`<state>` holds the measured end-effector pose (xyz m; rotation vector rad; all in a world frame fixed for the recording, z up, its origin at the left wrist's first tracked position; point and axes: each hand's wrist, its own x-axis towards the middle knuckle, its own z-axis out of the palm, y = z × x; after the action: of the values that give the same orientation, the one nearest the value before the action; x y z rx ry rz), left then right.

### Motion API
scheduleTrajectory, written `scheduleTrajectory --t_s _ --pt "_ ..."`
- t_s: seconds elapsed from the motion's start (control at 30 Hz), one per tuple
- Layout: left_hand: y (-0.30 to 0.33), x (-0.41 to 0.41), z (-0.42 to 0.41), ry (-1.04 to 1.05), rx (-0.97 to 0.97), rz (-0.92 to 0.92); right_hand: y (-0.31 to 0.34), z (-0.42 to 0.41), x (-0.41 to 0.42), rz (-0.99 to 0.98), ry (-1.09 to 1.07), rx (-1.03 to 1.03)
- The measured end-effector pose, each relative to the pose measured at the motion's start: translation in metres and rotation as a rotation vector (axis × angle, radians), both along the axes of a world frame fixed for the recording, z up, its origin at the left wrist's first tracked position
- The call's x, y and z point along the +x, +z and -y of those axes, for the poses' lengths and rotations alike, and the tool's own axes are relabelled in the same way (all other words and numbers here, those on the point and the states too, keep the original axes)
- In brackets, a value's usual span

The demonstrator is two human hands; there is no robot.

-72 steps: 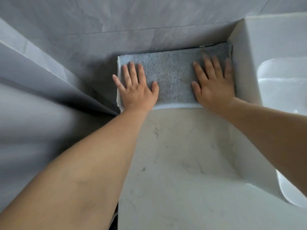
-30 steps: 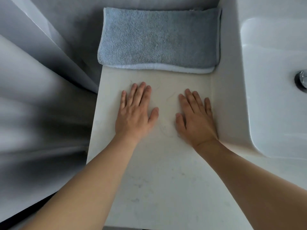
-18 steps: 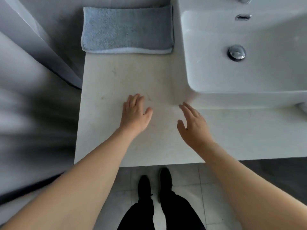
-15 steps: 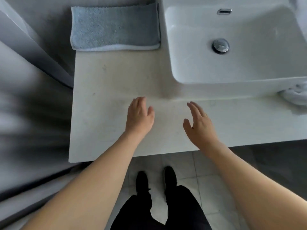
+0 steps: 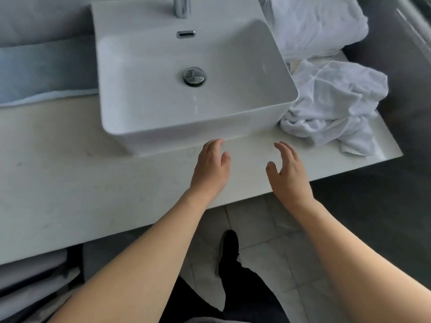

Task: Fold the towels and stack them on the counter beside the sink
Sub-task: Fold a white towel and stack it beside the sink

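Reaching is being advised toward the crumpled white cotton towel [image 5: 331,106] lying right of the white rectangular basin [image 5: 193,89]; left hand [image 5: 211,169] and right hand [image 5: 288,173] are being held relaxed, empty; corners should be pinched.

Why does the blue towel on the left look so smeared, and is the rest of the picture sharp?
In the head view the folded blue towel is streaked by motion blur at the left edge; the sink and the crumpled white towels are sharper; soft, even light, with only faint shadow under the sink's front; the wide lens bends the counter edge.
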<state>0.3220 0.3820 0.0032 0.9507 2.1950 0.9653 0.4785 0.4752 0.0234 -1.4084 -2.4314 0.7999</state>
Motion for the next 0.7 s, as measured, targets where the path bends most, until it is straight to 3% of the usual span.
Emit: scheduleTrajectory --t_s 0.23,0.47,0.7 --pt "0.015 0.048 -0.085 -0.080 0.048 0.021 0.005 -0.086 0.051 -0.054 -0.112 0.011" --pt "0.028 0.084 -0.186 -0.159 0.077 0.199 0.003 -0.175 0.080 -0.045 -0.187 0.069" --pt "0.030 0.103 -0.275 -0.165 0.064 0.005 -0.003 -0.266 0.108 -0.047 -0.149 0.123"
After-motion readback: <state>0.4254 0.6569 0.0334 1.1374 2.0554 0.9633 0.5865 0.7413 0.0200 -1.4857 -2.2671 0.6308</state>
